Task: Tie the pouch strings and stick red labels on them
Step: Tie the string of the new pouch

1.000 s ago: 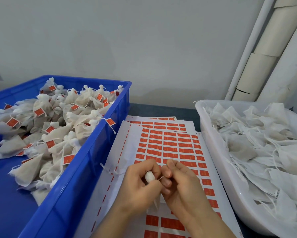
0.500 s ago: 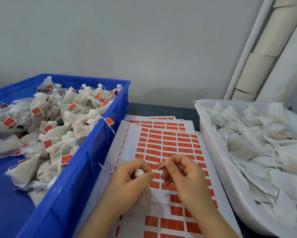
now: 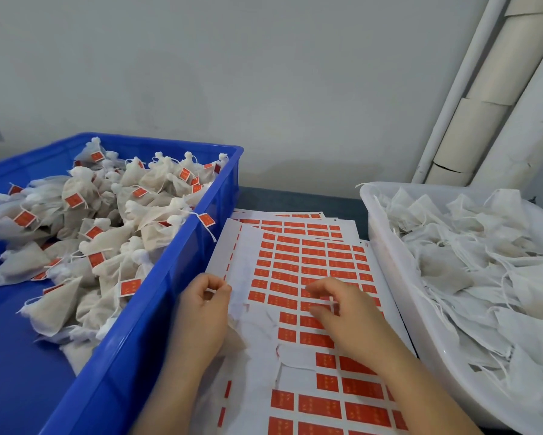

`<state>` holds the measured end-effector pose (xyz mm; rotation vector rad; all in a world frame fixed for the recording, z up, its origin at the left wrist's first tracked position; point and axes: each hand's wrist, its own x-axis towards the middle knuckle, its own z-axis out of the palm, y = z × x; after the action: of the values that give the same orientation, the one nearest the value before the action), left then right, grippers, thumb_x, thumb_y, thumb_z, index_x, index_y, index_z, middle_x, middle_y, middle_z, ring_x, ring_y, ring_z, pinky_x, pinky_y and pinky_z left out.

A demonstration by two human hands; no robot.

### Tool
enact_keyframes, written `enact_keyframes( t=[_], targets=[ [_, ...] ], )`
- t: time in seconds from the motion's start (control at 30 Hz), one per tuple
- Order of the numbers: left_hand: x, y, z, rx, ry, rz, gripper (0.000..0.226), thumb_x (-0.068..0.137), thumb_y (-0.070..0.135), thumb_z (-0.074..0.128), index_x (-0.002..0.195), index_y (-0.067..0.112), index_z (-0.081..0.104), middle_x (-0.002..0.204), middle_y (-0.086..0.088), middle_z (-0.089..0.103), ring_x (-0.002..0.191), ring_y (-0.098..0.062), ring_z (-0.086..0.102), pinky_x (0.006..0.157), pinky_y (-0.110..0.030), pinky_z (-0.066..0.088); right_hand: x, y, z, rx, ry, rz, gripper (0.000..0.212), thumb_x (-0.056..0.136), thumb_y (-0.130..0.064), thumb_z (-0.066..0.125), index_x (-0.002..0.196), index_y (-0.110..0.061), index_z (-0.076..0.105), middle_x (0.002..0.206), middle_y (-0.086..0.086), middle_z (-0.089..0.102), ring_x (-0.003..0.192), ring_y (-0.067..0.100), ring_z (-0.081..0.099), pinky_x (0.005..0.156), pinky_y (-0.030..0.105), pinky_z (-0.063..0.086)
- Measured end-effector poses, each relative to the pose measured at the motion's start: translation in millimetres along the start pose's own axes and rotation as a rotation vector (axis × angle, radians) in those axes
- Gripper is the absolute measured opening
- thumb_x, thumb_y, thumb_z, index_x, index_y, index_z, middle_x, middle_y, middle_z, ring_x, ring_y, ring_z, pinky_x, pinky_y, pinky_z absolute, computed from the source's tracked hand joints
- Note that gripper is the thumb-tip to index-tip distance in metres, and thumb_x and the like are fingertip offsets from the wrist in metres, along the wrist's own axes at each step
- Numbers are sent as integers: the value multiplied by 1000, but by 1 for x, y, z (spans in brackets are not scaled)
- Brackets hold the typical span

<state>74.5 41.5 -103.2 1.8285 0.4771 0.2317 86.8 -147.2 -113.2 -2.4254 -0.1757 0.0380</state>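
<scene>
Grey wall and dark tabletop are seen behind the label sheet (image 3: 250,246). At its left edge the pouch (image 3: 237,339) is pinched by the left hand (image 3: 201,312). Over its red labels (image 3: 282,274) the right hand (image 3: 342,312) is blurred, so its grip cannot be told. One label should be peeled by a corner, uncreased.

We grip a pouch (image 3: 240,340) in our left hand (image 3: 205,312), our right hand (image 3: 342,315) touching the label sheet (image 3: 311,255) between blue crate (image 3: 138,340) and white tub (image 3: 386,262).
</scene>
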Motion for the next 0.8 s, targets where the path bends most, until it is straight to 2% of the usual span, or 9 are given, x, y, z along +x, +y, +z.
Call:
enact_keyframes(
  t=[0.07, 0.17, 0.27, 0.37, 0.5, 0.67, 0.73, 0.8],
  targets=[
    [-2, 0, 0, 41, -18, -2, 15, 94, 19, 51, 80, 22, 54, 89, 1, 57, 58, -9, 44, 46, -19, 37, 10, -6, 4, -91, -98, -73, 28, 93, -23, 52, 117, -39, 55, 129, -20, 47, 120, 2, 45, 99, 20, 37],
    [-5, -1, 0, 61, -38, 13, 13, 94, 19, 50, 82, 21, 55, 93, -2, 58, 55, -8, 43, 45, -17, 37, 26, -9, 11, -152, -201, -160, 33, 94, -11, 47, 110, -37, 59, 140, -17, 38, 133, 7, 29, 112, 31, 23],
    [-6, -2, 0, 73, -53, 6, 12, 94, 19, 50, 83, 22, 55, 99, -3, 59, 55, -8, 45, 42, -12, 37, 38, -7, 19, -197, -227, -214, 35, 93, -9, 44, 95, -41, 57, 148, -17, 26, 140, 10, 13, 115, 38, 9],
    [-5, -2, 0, 67, -63, 1, 12, 94, 19, 51, 83, 22, 55, 95, 0, 59, 53, -8, 47, 34, -6, 32, 43, -3, 24, -206, -254, -250, 35, 93, -14, 45, 81, -46, 51, 151, -18, 19, 142, 10, 6, 115, 41, 2],
    [-5, -2, 1, 64, -64, 14, 13, 94, 18, 51, 82, 21, 56, 85, 4, 57, 51, -7, 47, 32, -5, 30, 44, 2, 26, -248, -276, -283, 31, 94, -18, 43, 76, -43, 50, 151, -19, 19, 142, 10, 5, 114, 39, 0],
    [-5, -3, 0, 104, -67, 21, 12, 94, 19, 51, 83, 20, 57, 85, 5, 57, 54, -7, 47, 38, -6, 31, 42, 5, 25, -247, -284, -296, 35, 93, -17, 40, 68, -40, 50, 151, -20, 20, 141, 9, 6, 114, 37, 0],
    [-5, -3, 0, 115, -75, 13, 12, 93, 20, 52, 82, 21, 56, 87, 5, 56, 58, -8, 50, 38, -7, 32, 41, 5, 25, -224, -274, -293, 35, 92, -16, 41, 69, -41, 50, 149, -20, 24, 139, 8, 11, 114, 37, 3],
    [-5, -4, 3, 153, -116, 10, 8, 91, 27, 56, 83, 27, 56, 90, 8, 56, 66, -7, 53, 43, -9, 36, 38, 4, 24, -142, -235, -263, 35, 91, -13, 43, 74, -43, 50, 143, -20, 35, 133, 3, 23, 114, 35, 13]
  ],
)
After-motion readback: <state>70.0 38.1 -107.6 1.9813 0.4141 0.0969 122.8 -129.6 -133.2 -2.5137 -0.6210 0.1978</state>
